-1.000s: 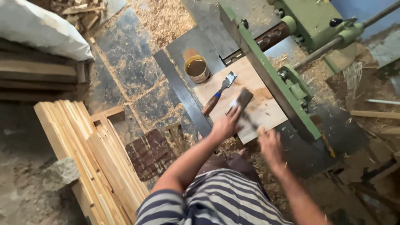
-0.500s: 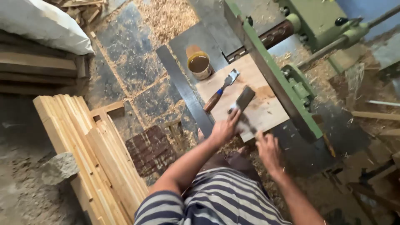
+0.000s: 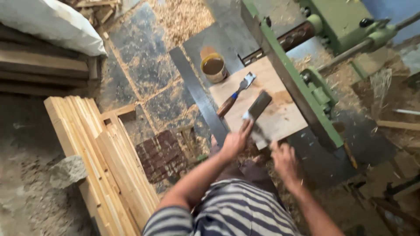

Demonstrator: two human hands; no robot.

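My left hand (image 3: 235,142) grips the near end of a dark flat rectangular block (image 3: 259,105), with a bit of white at my fingertips. The block lies slanted on a pale wooden board (image 3: 280,118). My right hand (image 3: 285,161) is blurred and hovers at the board's near edge, just right of the left hand; whether it holds anything does not show. A chisel (image 3: 236,94) with a brown wooden handle rests on the board to the left of the block.
A tin of brown liquid (image 3: 213,67) stands beyond the board, next to a long flat metal bar (image 3: 197,94). A green machine (image 3: 302,91) borders the board on the right. Stacked wooden slats (image 3: 100,161), a stone (image 3: 68,170), a white sack (image 3: 52,26) and sawdust lie to the left.
Both hands have shifted slightly toward me. My left hand keeps its hold on the dark block. The chisel and the tin have not moved.
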